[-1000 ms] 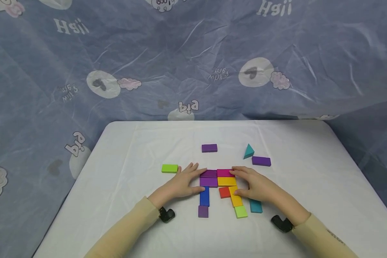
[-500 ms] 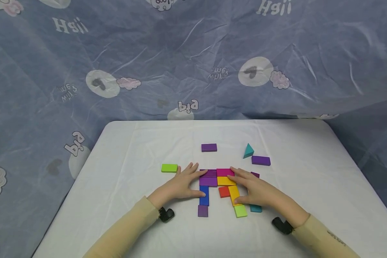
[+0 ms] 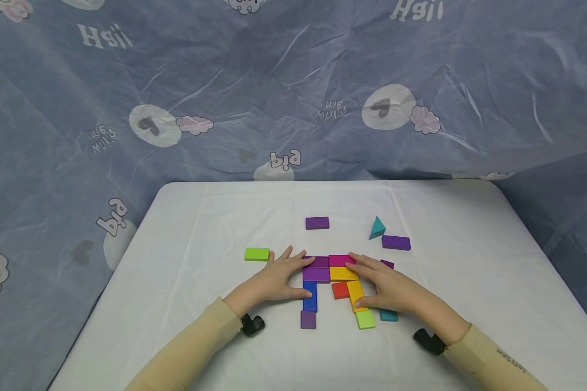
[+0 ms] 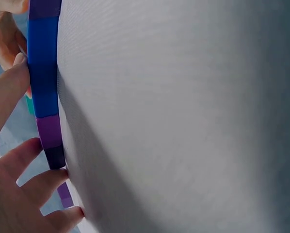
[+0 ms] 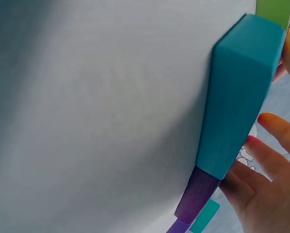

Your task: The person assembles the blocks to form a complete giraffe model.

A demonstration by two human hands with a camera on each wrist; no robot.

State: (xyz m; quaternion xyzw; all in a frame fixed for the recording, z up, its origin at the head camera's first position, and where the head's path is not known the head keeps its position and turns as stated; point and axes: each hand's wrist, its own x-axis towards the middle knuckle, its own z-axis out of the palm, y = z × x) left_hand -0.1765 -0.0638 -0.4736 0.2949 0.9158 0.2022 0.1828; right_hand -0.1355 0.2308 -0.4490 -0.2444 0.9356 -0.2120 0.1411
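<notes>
In the head view my left hand (image 3: pixel 276 278) lies with fingers spread at the left of a group of flat blocks. Its thumb touches the blue block (image 3: pixel 309 304), and its index fingertip reaches the dark purple block (image 3: pixel 320 262) above the purple one (image 3: pixel 316 276). My right hand (image 3: pixel 393 286) rests from the right, fingertips at the magenta block (image 3: pixel 339 260) and the yellow block (image 3: pixel 341 274). Its thumb touches the slanted yellow block (image 3: pixel 354 288), between a red block (image 3: pixel 339 291) and a lime block (image 3: pixel 365 319). A muted purple block (image 3: pixel 308 320) sits below the blue one.
A teal block (image 5: pixel 237 97) stands under the right hand, partly hidden in the head view. Behind lie a lime block (image 3: pixel 256 254), a purple block (image 3: pixel 317 223), a teal triangle (image 3: pixel 378 228) and another purple block (image 3: pixel 396 243) on the white table (image 3: pixel 215 206).
My right thumb has slid down the slanted yellow block and its fingers have shifted slightly left, uncovering a dark purple piece behind the hand. The left thumb has moved slightly down the blue block.
</notes>
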